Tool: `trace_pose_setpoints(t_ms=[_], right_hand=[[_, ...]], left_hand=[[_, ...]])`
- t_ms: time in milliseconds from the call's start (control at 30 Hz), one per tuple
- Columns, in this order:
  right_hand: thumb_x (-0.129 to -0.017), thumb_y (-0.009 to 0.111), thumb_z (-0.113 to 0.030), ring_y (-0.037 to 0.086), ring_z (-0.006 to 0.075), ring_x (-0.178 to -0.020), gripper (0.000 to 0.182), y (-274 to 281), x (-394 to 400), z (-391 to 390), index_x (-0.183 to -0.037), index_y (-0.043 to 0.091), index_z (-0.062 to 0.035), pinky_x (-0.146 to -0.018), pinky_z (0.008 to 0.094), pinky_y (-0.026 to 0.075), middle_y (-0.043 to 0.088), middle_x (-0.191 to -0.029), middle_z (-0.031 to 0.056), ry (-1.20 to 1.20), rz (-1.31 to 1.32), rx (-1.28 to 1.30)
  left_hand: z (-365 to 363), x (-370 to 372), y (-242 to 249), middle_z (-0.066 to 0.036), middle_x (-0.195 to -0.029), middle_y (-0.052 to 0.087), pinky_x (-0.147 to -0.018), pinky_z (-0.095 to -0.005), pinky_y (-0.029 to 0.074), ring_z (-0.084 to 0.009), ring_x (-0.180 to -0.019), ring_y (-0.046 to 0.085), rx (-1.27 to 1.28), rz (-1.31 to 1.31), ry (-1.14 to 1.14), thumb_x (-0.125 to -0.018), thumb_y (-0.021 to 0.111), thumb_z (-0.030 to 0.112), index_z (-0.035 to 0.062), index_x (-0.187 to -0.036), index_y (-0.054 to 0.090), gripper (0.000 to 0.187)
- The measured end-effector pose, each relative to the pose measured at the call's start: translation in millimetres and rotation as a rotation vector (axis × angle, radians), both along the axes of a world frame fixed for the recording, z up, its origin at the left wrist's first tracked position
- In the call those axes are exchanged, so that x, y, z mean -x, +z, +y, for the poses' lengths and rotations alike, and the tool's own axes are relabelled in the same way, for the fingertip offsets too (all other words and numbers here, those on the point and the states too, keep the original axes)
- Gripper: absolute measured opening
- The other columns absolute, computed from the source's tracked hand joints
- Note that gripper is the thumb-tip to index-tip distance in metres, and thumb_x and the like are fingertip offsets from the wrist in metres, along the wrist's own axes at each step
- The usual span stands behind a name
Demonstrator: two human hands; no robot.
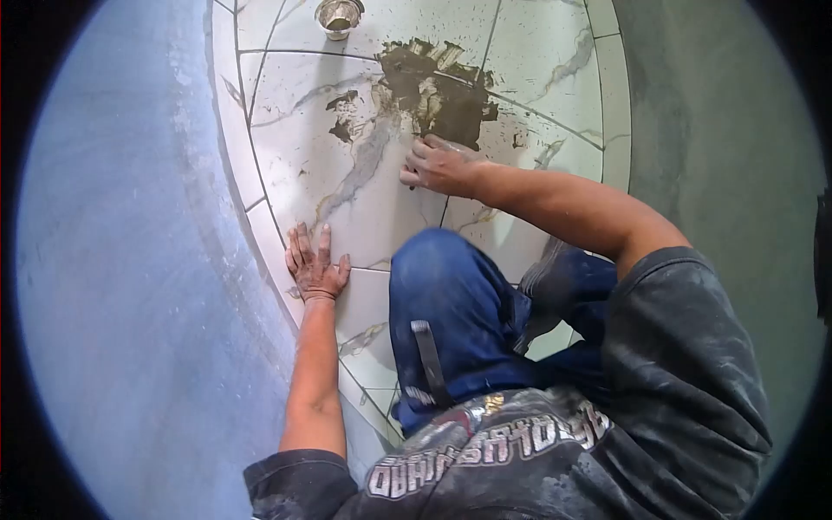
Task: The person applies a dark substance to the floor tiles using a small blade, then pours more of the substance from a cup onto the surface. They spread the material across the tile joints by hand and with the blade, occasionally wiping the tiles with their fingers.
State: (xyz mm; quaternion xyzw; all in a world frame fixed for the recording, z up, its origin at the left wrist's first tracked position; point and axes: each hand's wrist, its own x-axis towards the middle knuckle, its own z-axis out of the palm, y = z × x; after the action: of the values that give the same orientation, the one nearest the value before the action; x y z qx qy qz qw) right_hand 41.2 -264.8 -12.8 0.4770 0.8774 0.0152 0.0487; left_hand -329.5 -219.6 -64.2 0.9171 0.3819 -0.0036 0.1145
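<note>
My left hand (314, 263) lies flat on the white marbled floor tile (299, 143), fingers spread, close to the blue-grey wall. My right hand (440, 165) reaches forward with fingers curled, pressed on the tile at the lower edge of a dark wet grout patch (433, 87) that covers a tile joint. Whether it grips a small tool or cloth is hidden by the fingers. Smaller grout smears (341, 115) lie to the left of the patch.
A round metal floor drain (338, 15) sits at the top of the floor. Blue-grey wall (130, 260) rises on the left, grey wall (719, 130) on the right. My blue-trousered knee (455, 295) is bent over the tiles.
</note>
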Motion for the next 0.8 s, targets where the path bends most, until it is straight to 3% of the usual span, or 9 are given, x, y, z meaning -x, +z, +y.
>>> trace_pose_setpoints(t_ms=[100,200,367,533,633,700,733,767,800], right_hand=[[-0.089,0.053,-0.023,0.061,0.0218,-0.090,0.013,-7,-3,2,-0.101,0.054,-0.0171,-0.081,0.0381,0.046,0.060,-0.088,0.0026,0.066,0.005,-0.031],[-0.089,0.054,-0.022,0.061,0.0214,-0.089,0.012,-4,-5,-1,-0.100,0.054,-0.0173,-0.082,0.0375,0.046,0.058,-0.089,0.0026,0.084,-0.013,0.104],[-0.089,0.053,-0.019,0.057,0.0200,-0.094,0.011,-16,-22,17,-0.099,0.053,-0.0163,-0.077,0.0357,0.047,0.055,-0.097,0.0049,0.315,0.094,0.189],[-0.089,0.055,-0.017,0.062,0.0220,-0.092,0.014,-11,-28,38,-0.101,0.059,-0.0139,-0.085,0.0346,0.052,0.059,-0.096,0.0046,0.338,0.075,0.214],[-0.090,0.054,-0.015,0.066,0.0262,-0.091,0.016,9,-22,53,-0.102,0.063,-0.0105,-0.079,0.0376,0.056,0.063,-0.096,0.0087,0.240,0.013,0.356],[-0.091,0.052,-0.011,0.068,0.0306,-0.091,0.016,41,-19,63,-0.101,0.063,-0.0068,-0.074,0.0410,0.057,0.065,-0.096,0.0125,0.152,-0.160,0.774],[-0.091,0.051,-0.010,0.068,0.0334,-0.090,0.016,47,-31,60,-0.101,0.062,-0.0051,-0.078,0.0429,0.057,0.066,-0.095,0.0148,0.105,0.082,0.629],[-0.091,0.051,-0.010,0.068,0.0334,-0.090,0.016,50,-40,64,-0.101,0.062,-0.0051,-0.078,0.0429,0.057,0.066,-0.095,0.0148,0.120,0.073,0.626],[-0.091,0.054,-0.011,0.068,0.0332,-0.090,0.017,62,-45,75,-0.104,0.063,-0.0053,-0.079,0.0425,0.057,0.067,-0.095,0.0158,-0.019,0.172,0.623]], left_hand=[[0,3,0,-0.017,-0.162,0.021,-0.114,-0.0541,0.018,-0.0377,-0.149,0.018,0.050,0.010,0.013,-0.075,0.064,0.046,0.0305,-0.151,0.035,0.082],[1,7,-6,-0.016,-0.162,0.021,-0.115,-0.0536,0.017,-0.0372,-0.149,0.018,0.045,-0.007,-0.001,-0.075,0.063,0.045,0.0307,-0.151,0.035,0.082],[0,3,0,-0.016,-0.160,0.024,-0.116,-0.0541,0.016,-0.0367,-0.149,0.018,0.017,-0.036,0.015,-0.074,0.062,0.044,0.0312,-0.151,0.037,0.081],[0,4,-6,-0.016,-0.160,0.025,-0.115,-0.0543,0.018,-0.0368,-0.148,0.020,-0.066,-0.055,0.017,-0.075,0.060,0.046,0.0327,-0.149,0.041,0.078],[-1,4,-5,-0.015,-0.160,0.024,-0.115,-0.0543,0.018,-0.0372,-0.147,0.020,-0.139,-0.001,0.012,-0.074,0.061,0.046,0.0332,-0.149,0.040,0.079],[-7,1,0,-0.014,-0.160,0.022,-0.115,-0.0544,0.020,-0.0377,-0.147,0.021,-0.136,0.005,0.045,-0.077,0.061,0.045,0.0341,-0.150,0.038,0.077],[-12,-1,3,-0.015,-0.160,0.021,-0.114,-0.0552,0.020,-0.0388,-0.146,0.021,-0.161,-0.027,0.120,-0.079,0.061,0.043,0.0322,-0.149,0.039,0.075],[-19,-5,4,-0.016,-0.160,0.020,-0.114,-0.0560,0.021,-0.0400,-0.146,0.020,-0.184,-0.059,0.201,-0.081,0.061,0.041,0.0303,-0.149,0.039,0.072],[-30,-8,8,-0.016,-0.160,0.020,-0.114,-0.0560,0.021,-0.0400,-0.146,0.020,-0.186,-0.060,0.220,-0.081,0.061,0.041,0.0303,-0.149,0.039,0.072]])
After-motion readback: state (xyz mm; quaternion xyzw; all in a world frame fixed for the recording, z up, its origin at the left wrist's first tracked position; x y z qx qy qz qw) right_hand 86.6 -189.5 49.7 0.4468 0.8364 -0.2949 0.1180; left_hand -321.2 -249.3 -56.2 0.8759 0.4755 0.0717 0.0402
